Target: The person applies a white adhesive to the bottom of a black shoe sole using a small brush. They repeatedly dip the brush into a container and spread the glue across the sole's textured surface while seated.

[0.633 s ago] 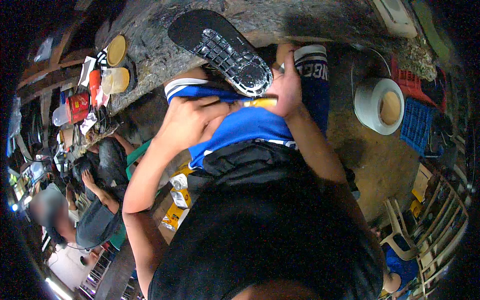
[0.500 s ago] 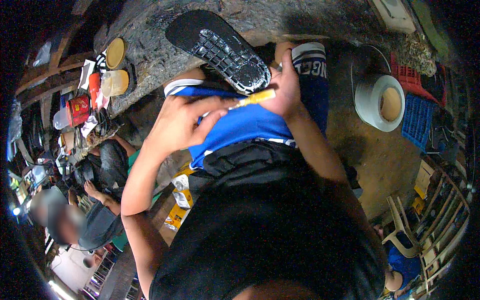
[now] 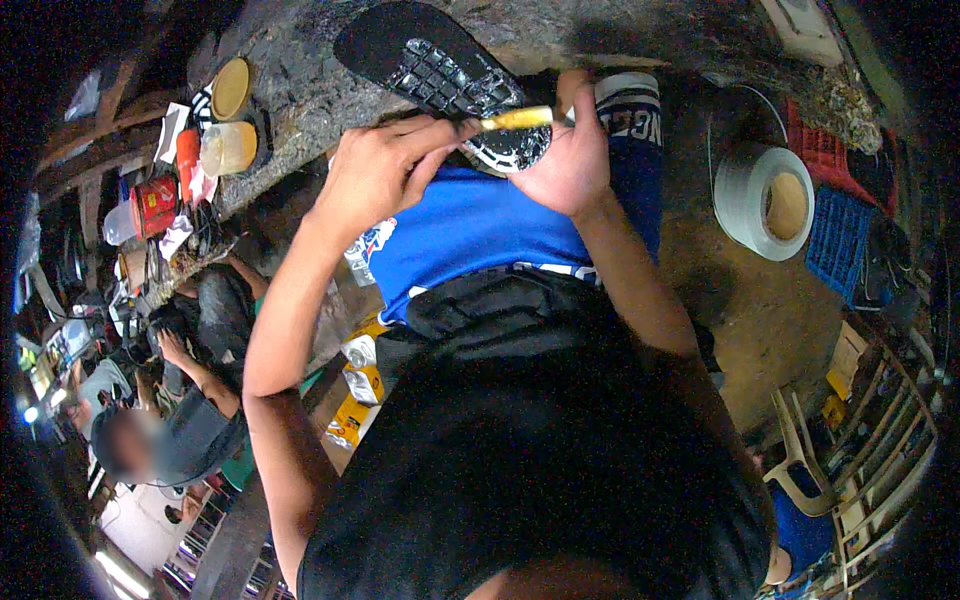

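My left hand (image 3: 385, 165) is closed on a narrow yellow-handled tool (image 3: 515, 118), its pale tip pointing right across a black shoe sole (image 3: 440, 75); whether it is a brush or blade I cannot make out. My right hand (image 3: 570, 165) grips the heel end of the sole, thumb raised at its side. The sole has a gridded underside with a wet-looking, whitish sheen and lies over my lap at the bench edge, above blue shorts (image 3: 480, 220). The tool hides part of the sole.
The grimy bench (image 3: 290, 120) carries tubs (image 3: 225, 150) and a red tin (image 3: 155, 210). On my right are a white roll (image 3: 750, 230), red and blue crates (image 3: 835, 240) and a plastic chair (image 3: 805, 480). Co-workers (image 3: 195, 420) sit at lower left.
Both my hands and the sole have moved up and slightly away from me. The yellow tool has risen from below the sole's end to lie across it.
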`<action>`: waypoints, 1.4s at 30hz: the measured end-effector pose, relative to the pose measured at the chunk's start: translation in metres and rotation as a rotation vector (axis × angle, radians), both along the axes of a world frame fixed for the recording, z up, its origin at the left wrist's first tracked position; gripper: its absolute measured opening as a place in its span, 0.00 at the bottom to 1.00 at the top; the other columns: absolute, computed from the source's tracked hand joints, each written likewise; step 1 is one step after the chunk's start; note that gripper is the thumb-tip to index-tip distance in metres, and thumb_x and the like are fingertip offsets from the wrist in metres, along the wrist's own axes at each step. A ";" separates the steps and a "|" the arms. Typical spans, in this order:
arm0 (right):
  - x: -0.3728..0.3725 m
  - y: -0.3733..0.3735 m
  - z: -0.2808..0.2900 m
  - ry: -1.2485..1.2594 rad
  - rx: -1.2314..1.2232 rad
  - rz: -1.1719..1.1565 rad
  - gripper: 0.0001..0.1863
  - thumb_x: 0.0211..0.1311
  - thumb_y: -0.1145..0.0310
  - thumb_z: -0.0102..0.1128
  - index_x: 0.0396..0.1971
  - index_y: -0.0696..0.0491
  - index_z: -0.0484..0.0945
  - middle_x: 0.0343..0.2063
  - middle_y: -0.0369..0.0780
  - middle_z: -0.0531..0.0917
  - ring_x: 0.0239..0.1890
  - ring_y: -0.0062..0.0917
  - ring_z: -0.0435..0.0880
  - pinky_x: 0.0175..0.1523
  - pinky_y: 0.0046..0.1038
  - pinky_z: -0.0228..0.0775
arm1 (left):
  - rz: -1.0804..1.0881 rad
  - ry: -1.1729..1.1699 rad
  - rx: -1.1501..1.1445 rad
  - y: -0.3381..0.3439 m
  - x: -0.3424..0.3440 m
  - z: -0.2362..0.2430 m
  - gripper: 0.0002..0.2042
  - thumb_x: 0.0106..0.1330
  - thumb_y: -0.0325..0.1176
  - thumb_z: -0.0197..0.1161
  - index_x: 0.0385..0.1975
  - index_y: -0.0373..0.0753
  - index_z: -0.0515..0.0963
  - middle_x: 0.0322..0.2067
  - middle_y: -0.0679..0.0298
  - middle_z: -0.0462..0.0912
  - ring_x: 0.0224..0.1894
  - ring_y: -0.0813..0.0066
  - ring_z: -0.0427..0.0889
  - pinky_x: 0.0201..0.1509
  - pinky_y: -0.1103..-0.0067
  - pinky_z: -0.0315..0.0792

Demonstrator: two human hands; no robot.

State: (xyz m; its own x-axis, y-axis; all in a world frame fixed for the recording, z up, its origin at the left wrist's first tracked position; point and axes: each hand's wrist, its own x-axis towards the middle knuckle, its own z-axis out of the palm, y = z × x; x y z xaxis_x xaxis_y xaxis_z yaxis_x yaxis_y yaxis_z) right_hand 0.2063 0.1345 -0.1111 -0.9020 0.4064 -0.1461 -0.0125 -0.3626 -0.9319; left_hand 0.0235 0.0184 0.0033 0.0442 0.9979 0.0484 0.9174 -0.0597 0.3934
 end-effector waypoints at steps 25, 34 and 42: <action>-0.009 -0.005 -0.005 0.245 -1.149 -0.162 0.35 0.72 0.36 0.35 0.67 0.44 0.69 0.68 0.37 0.72 0.72 0.33 0.64 0.75 0.58 0.36 | 0.510 -0.153 -0.143 -0.072 0.066 0.012 0.08 0.68 0.27 0.62 0.44 0.39 0.83 0.26 0.51 0.83 0.26 0.51 0.84 0.29 0.67 0.76; -0.002 -0.004 -0.007 0.359 -1.106 -0.037 0.38 0.74 0.34 0.26 0.68 0.45 0.67 0.69 0.40 0.70 0.75 0.33 0.59 0.79 0.51 0.31 | 0.423 -0.047 -0.085 -0.076 0.053 0.011 0.09 0.64 0.23 0.64 0.42 0.38 0.83 0.26 0.53 0.79 0.27 0.53 0.82 0.31 0.67 0.75; 0.002 -0.006 -0.002 -0.034 -0.801 -0.241 0.48 0.68 0.26 0.29 0.68 0.52 0.67 0.68 0.44 0.71 0.72 0.37 0.66 0.78 0.48 0.44 | 0.271 -0.251 -0.143 -0.087 0.081 0.009 0.13 0.65 0.27 0.62 0.48 0.44 0.84 0.27 0.59 0.82 0.26 0.58 0.83 0.30 0.66 0.76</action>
